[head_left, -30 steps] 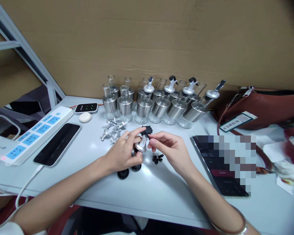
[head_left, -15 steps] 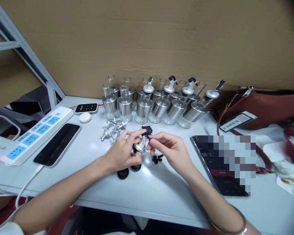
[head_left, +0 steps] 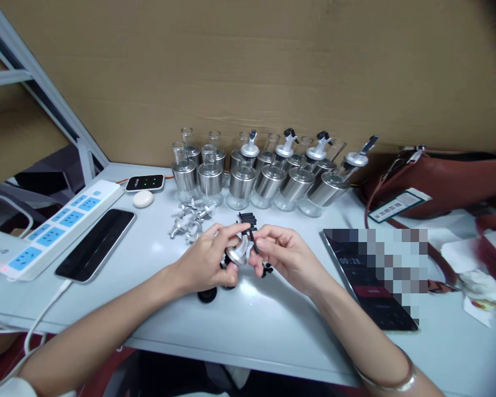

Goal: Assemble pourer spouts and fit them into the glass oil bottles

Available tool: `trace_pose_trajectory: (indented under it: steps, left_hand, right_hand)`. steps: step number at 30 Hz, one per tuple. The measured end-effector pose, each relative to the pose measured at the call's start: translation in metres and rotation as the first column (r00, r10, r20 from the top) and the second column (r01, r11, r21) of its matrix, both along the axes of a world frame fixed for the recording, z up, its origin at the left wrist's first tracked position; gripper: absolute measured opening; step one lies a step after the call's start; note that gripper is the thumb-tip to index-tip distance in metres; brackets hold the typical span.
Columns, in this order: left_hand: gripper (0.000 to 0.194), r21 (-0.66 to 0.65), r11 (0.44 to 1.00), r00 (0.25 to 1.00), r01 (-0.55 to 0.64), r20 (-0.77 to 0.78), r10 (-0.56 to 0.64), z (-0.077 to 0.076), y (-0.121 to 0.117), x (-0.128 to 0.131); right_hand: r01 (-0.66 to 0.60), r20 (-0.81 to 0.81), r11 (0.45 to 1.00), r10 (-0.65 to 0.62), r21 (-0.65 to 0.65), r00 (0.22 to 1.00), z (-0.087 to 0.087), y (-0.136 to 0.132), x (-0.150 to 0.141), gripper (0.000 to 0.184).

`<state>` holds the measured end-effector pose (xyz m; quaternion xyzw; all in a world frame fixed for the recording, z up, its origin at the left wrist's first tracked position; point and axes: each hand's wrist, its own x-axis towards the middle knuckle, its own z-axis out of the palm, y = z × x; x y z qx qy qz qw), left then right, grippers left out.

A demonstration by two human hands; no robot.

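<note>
The left hand (head_left: 204,258) holds a shiny silver spout with a round base (head_left: 237,253) over the pale desk (head_left: 273,336). The right hand (head_left: 291,256) pinches a thin black stick (head_left: 254,241) by the spout's tip. Clear glass bottles with silver bands (head_left: 243,183) stand behind.

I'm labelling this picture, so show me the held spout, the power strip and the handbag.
Held spout (head_left: 237,252): head view, flared base.
Power strip (head_left: 60,227): head view, top face.
Handbag (head_left: 454,184): head view, brown side.
</note>
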<state>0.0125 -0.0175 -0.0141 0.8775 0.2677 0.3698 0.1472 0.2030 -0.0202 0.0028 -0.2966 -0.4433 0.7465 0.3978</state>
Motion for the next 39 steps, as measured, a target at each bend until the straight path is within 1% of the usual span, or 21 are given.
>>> trace_pose_trajectory:
  steps: [3,5,7,9,13,18,20,24,27,30,34,39]
  left_hand:
    - [0.062,-0.082,0.992,0.994,0.098,0.052,-0.094,-0.005,-0.001,0.000]
    - [0.063,-0.122,0.983,0.989,0.140,0.072,-0.132,-0.007,-0.002,0.000]
    - [0.064,-0.141,0.977,0.985,0.159,0.083,-0.149,-0.009,-0.002,0.000]
    - [0.064,-0.156,0.973,0.983,0.170,0.092,-0.157,-0.010,-0.002,0.000]
    - [0.065,-0.158,0.971,0.980,0.181,0.111,-0.164,-0.009,-0.002,0.000]
    - [0.066,-0.139,0.977,0.984,0.160,0.101,-0.147,-0.010,-0.001,0.000]
    - [0.067,-0.119,0.980,0.984,0.161,0.094,-0.150,-0.010,-0.001,0.000]
    - [0.067,-0.067,0.987,0.987,0.147,0.078,-0.142,-0.009,-0.001,0.000]
    - [0.066,-0.050,0.994,0.995,0.099,0.037,-0.098,-0.009,0.000,-0.001]
    - [0.066,-0.049,0.996,0.997,0.075,0.014,-0.074,-0.009,0.000,-0.001]
    - [0.064,-0.045,0.996,0.997,0.074,0.038,-0.072,-0.008,0.000,-0.001]
    - [0.064,-0.043,0.996,0.996,0.075,0.042,-0.074,-0.007,0.001,-0.001]
  right_hand:
    - [-0.126,-0.069,0.987,0.119,-0.104,0.990,0.000,0.001,0.002,0.026]
    - [-0.186,-0.088,0.975,0.176,-0.125,0.980,-0.001,0.001,0.003,0.026]
    - [-0.214,-0.101,0.969,0.202,-0.124,0.974,-0.002,0.001,0.003,0.025]
    - [-0.205,-0.111,0.974,0.194,-0.098,0.975,-0.004,0.000,0.002,0.025]
    - [-0.136,-0.105,0.990,0.133,-0.030,0.986,-0.006,-0.003,-0.001,0.023]
    - [-0.070,-0.063,0.997,0.072,0.021,0.995,-0.005,-0.006,-0.004,0.028]
    - [-0.081,-0.067,0.996,0.083,0.029,0.994,-0.004,-0.006,-0.004,0.028]
    - [-0.149,-0.105,0.988,0.151,0.032,0.983,-0.003,-0.007,-0.003,0.026]
    - [-0.126,-0.063,0.991,0.128,0.037,0.990,-0.006,-0.005,-0.001,0.027]
    - [-0.104,-0.009,0.992,0.105,0.069,0.994,-0.010,-0.003,0.000,0.029]
    - [-0.103,0.008,0.990,0.103,0.098,0.995,-0.012,-0.002,-0.001,0.029]
    - [-0.094,0.015,0.991,0.093,0.098,0.996,-0.012,-0.002,-0.002,0.030]
